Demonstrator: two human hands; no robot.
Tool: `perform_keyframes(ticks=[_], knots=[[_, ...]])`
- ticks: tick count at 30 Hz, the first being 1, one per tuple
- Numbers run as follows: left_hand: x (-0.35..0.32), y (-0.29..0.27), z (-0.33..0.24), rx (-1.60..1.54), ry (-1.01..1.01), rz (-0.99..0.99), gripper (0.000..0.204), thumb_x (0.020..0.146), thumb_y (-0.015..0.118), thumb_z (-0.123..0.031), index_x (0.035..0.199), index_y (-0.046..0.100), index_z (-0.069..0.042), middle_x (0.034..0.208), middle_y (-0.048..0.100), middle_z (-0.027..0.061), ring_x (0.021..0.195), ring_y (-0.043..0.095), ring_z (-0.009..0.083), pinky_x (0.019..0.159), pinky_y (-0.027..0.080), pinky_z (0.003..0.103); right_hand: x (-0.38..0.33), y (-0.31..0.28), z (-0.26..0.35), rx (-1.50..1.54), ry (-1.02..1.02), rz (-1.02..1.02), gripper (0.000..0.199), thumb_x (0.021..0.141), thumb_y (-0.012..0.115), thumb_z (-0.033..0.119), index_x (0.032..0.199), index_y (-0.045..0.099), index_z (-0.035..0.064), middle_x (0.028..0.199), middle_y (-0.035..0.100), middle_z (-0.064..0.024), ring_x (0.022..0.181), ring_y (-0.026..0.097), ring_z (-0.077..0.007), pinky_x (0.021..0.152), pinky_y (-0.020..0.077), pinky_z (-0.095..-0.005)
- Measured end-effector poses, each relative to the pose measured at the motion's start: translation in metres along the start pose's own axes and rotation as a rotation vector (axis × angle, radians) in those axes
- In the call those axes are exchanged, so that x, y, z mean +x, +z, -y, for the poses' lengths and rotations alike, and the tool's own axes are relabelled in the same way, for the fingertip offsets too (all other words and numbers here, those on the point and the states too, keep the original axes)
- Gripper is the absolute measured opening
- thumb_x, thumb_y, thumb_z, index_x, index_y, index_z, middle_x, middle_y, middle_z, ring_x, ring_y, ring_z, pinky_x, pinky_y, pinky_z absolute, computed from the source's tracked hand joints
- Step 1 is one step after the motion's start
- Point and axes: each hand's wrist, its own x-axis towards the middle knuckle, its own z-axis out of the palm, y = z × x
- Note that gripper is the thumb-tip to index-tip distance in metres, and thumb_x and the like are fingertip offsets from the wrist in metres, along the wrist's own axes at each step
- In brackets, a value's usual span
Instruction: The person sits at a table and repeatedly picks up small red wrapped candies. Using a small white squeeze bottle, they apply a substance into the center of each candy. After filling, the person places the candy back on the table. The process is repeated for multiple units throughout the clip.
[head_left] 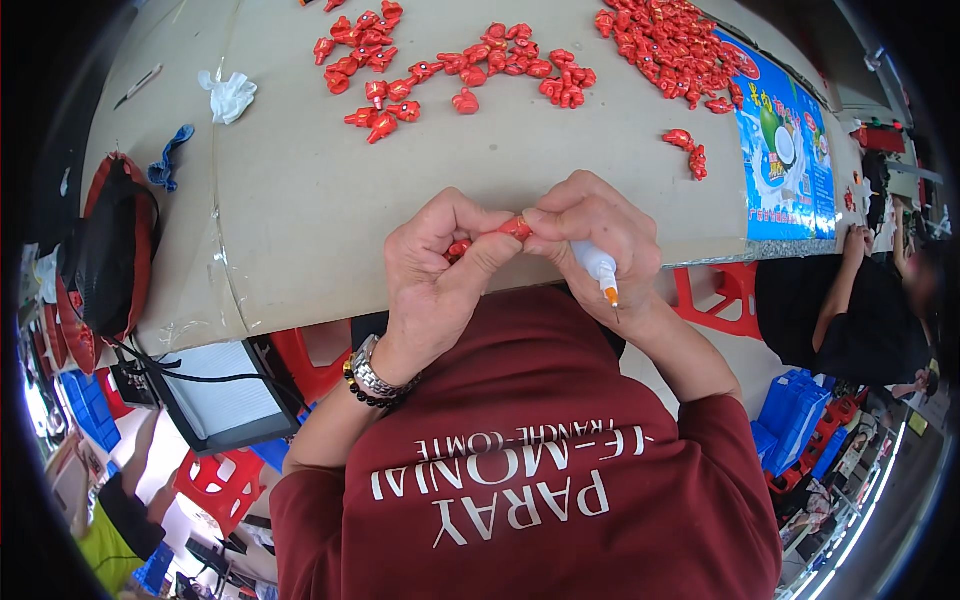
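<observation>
Between the fingertips of both my hands is a small glossy red figurine, held just over the table's near edge. My left hand pinches it with thumb and forefinger. Another red piece shows inside the curled left fingers. The thumb and forefinger of my right hand grip the figurine's other side. Tucked in that same hand is a white squeeze bottle with an orange collar and thin needle tip, which points down toward me. Similar red figurines lie scattered beyond my hands. A dense heap lies far right.
On the left of the table are a crumpled tissue, a pen, a blue cloth strip and a black-and-red bag. A blue printed sheet covers the right end. Another person sits at right.
</observation>
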Motion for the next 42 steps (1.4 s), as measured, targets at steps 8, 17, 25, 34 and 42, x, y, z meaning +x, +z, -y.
perform_keyframes(ticks=[8,17,25,34,42], knots=[[0.001,0.003,-0.007,0.194,0.088,-0.024,0.009,0.087,0.065,-0.004,0.092,0.061,0.001,0.078,0.067,0.0051,0.066,0.057,0.004,0.058,0.044,0.019,0.006,-0.007,-0.001,-0.1,-0.093,0.005,0.026,0.066,0.077,0.001,0.088,0.064,-0.001,0.079,0.061,-0.0113,0.066,0.06,-0.021,0.054,0.0495,-0.0284],[0.004,0.007,-0.004,0.446,0.458,-0.139,0.018,0.079,0.071,0.002,0.094,0.06,0.0,0.078,0.068,0.0084,0.063,0.062,0.0087,0.056,0.048,0.021,0.003,-0.013,0.017,0.175,0.406,-0.003,0.027,0.077,0.075,0.012,0.097,0.063,-0.002,0.089,0.064,-0.0088,0.075,0.059,-0.0132,0.067,0.0471,-0.0242],[-0.001,0.01,-0.014,0.149,0.114,-0.107,0.024,0.085,0.067,-0.004,0.106,0.055,0.0,0.086,0.068,0.0057,0.061,0.054,0.0027,0.053,0.043,0.017,0.004,-0.005,0.015,0.175,0.265,-0.113,0.019,0.072,0.076,0.002,0.087,0.066,-0.0008,0.083,0.064,-0.0096,0.073,0.062,-0.0174,0.063,0.0493,-0.0275],[0.0,0.004,-0.007,-0.094,0.016,0.007,0.016,0.091,0.06,-0.005,0.106,0.056,0.001,0.085,0.067,0.0043,0.056,0.043,-0.0008,0.047,0.033,0.016,0.006,-0.009,0.01,0.037,0.073,-0.012,0.022,0.07,0.077,0.0,0.089,0.065,0.0003,0.084,0.065,-0.0121,0.072,0.061,-0.0177,0.06,0.0494,-0.0267],[0.001,-0.001,0.001,-0.058,0.079,0.051,0.01,0.09,0.059,-0.003,0.099,0.059,0.002,0.078,0.064,0.0029,0.055,0.044,0.0,0.047,0.034,0.017,0.001,-0.008,0.009,0.045,0.055,0.012,0.022,0.07,0.076,-0.003,0.089,0.066,0.0024,0.083,0.064,-0.0114,0.069,0.061,-0.0183,0.056,0.0491,-0.0272]])
